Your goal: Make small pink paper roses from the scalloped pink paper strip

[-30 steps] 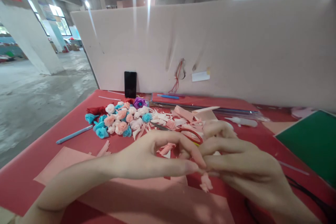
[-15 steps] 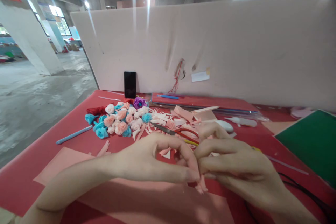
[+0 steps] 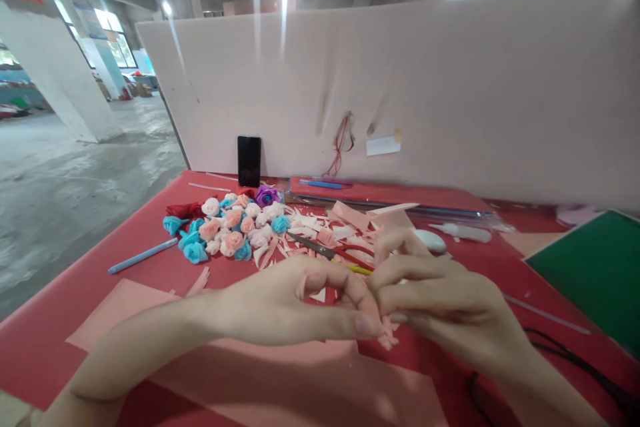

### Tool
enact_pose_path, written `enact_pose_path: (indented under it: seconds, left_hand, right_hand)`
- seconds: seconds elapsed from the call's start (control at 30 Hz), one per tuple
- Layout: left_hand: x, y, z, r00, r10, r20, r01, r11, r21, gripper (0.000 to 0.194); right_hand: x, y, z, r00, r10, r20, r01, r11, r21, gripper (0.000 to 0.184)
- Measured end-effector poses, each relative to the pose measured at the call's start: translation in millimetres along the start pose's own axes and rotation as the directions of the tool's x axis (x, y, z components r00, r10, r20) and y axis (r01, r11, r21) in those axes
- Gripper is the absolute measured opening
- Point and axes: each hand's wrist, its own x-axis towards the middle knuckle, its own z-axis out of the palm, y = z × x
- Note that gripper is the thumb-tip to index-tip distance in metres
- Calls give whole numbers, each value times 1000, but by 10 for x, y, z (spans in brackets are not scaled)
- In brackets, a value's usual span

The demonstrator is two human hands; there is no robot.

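Note:
My left hand (image 3: pixel 320 307) and my right hand (image 3: pixel 440 300) meet over the red table, fingertips touching. Between them they pinch a small pink crepe paper piece (image 3: pixel 388 336), its crinkled end poking out below the fingertips; the rest of it is hidden. Both hands are closed. Just behind them lie scissors (image 3: pixel 320 248) with red and yellow handles, partly covered by my right hand, on a heap of pink paper scraps (image 3: pixel 345 235). Flat pink paper sheets (image 3: pixel 300 380) spread beneath my left forearm and hands.
Several paper roses (image 3: pixel 233 243) in pink, white, blue and purple are piled left of the scissors. A blue pen (image 3: pixel 143 257), a phone (image 3: pixel 249 161) leaning on the white board (image 3: pixel 280 93), a squeeze bottle (image 3: pixel 463 232) and a green mat (image 3: pixel 595 273) surround the work area.
The pinched paper piece and the fingertips have shifted slightly up and to the right. My right fingers have moved a little against the piece. The things on the table stay put.

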Motion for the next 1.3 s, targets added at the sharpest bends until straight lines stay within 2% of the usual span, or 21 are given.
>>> enact_pose_path:
  seconds: [0.13,0.3,0.43,0.6,0.83,0.97,1.1,1.3]
  left_hand:
    - [-17,-18,-16,1000,12,13,-12,1000,1,12]
    - [-56,-5,-7,998,9,-54,-4,996,94,13]
    - [-51,10,5,999,38,-12,-37,998,52,13]
    - [-47,-3,-6,1000,10,0,-10,999,43,11]
    - [-47,18,2,998,-53,13,52,995,86,9]
    - [-57,13,1,995,-101,-18,102,978,183,9]
    - [-66,13,0,990,-124,-71,139,952,271,10]
    - [-47,41,-8,991,-119,-66,132,951,279,9]
  right_hand:
    - [-16,-22,-14,1000,7,16,-7,1000,1,27]
    - [-30,-80,-22,999,46,9,-46,999,-13,23]
    - [-13,-94,-21,998,51,26,-50,998,-24,19]
    - [-25,-103,-9,996,79,51,-79,997,15,12]
    - [-45,-142,0,981,165,106,-173,982,78,12]
    - [-43,-174,-1,967,211,143,-223,972,73,14]
    - [-47,-202,12,961,251,121,-259,964,60,11]
    - [-34,-235,31,913,381,145,-392,918,61,12]
